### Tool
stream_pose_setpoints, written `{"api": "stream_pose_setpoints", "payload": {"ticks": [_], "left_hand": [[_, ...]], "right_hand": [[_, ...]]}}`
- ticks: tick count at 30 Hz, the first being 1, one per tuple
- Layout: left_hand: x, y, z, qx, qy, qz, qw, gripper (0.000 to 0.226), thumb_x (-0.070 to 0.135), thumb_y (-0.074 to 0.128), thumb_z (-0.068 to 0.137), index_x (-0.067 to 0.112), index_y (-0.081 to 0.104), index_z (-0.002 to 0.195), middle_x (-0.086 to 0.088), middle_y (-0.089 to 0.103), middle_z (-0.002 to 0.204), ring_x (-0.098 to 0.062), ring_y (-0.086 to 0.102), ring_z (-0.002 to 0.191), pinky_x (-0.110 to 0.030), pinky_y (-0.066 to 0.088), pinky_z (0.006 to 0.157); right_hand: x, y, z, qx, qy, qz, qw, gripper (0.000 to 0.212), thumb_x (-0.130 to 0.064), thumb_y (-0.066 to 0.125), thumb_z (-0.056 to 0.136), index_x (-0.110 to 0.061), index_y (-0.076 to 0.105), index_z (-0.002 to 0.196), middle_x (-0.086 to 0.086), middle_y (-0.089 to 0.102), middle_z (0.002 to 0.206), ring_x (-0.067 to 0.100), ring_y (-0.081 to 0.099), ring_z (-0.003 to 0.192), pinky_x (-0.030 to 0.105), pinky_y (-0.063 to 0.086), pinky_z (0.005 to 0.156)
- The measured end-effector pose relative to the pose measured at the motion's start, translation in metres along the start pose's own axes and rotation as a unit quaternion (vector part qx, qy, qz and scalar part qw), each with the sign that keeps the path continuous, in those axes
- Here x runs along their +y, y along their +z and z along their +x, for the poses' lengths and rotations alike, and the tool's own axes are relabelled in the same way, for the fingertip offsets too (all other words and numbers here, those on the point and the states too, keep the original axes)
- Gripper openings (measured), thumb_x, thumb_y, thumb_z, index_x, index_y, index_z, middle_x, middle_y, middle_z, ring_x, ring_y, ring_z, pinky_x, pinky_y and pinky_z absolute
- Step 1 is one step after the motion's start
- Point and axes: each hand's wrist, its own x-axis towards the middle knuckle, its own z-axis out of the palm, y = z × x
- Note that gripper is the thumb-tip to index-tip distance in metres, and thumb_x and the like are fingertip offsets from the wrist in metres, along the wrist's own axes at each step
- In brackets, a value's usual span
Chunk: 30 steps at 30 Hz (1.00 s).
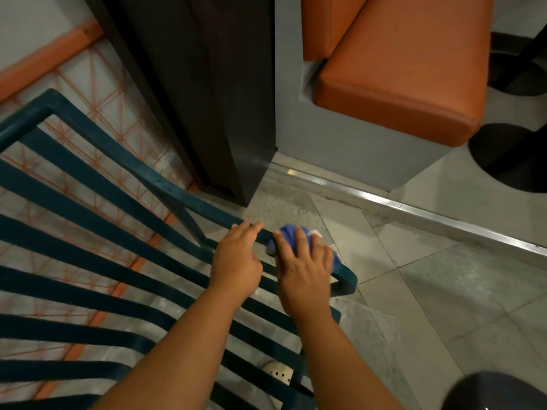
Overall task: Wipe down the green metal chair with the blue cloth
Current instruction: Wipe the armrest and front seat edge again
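The green metal chair (pixel 88 220) fills the left and lower part of the view, its slats running diagonally and its armrest curving down at the right. My right hand (pixel 305 267) presses the bunched blue cloth (pixel 291 232) onto the end of the armrest, with its fingers spread over the cloth. My left hand (pixel 238 258) rests on the armrest just left of the cloth, fingers straight and pointing along the bar. Most of the cloth is hidden under my right hand.
A dark wooden column (pixel 201 93) stands right behind the chair. An orange padded bench (pixel 399 75) on a grey base sits at upper right, with black table bases (pixel 509 158) beside it. A metal floor strip (pixel 414 208) crosses the tiles. A pale shoe (pixel 276 372) shows under the chair.
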Motion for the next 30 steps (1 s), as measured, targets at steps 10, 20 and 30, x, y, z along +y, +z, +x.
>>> {"api": "stream_pose_setpoints", "payload": {"ticks": [10,20,30], "left_hand": [[-0.011,0.02,0.009,-0.021,0.048,0.216,0.975,0.073,0.008,0.053,0.091,0.033,0.018,0.15,-0.003,0.003,0.161,-0.021,-0.004,0.148,-0.047,-0.004,0.119],[0.0,0.055,0.003,0.053,0.036,0.181,0.981,0.07,0.059,0.015,0.095,0.014,0.026,0.148,-0.018,0.008,0.158,-0.03,-0.002,0.147,-0.04,0.0,0.119],[0.002,0.053,0.006,0.038,0.034,0.234,0.971,0.086,0.075,0.016,0.086,0.015,0.029,0.146,-0.02,0.012,0.157,-0.031,0.003,0.147,-0.045,0.004,0.12]], "right_hand": [[0.11,0.032,-0.044,-0.024,0.42,0.561,0.713,0.031,-0.043,0.025,0.102,-0.034,0.049,0.119,0.017,0.053,0.12,0.033,0.053,0.108,0.049,0.045,0.092],[0.154,0.074,-0.012,-0.15,0.509,0.596,0.602,0.04,-0.037,0.048,0.097,-0.004,0.059,0.116,0.022,0.063,0.095,0.021,0.057,0.063,0.03,0.05,0.06],[0.131,0.016,-0.01,-0.091,0.506,0.623,0.59,0.023,-0.027,0.044,0.098,-0.011,0.059,0.105,0.024,0.062,0.107,0.041,0.061,0.099,0.052,0.051,0.087]]}}
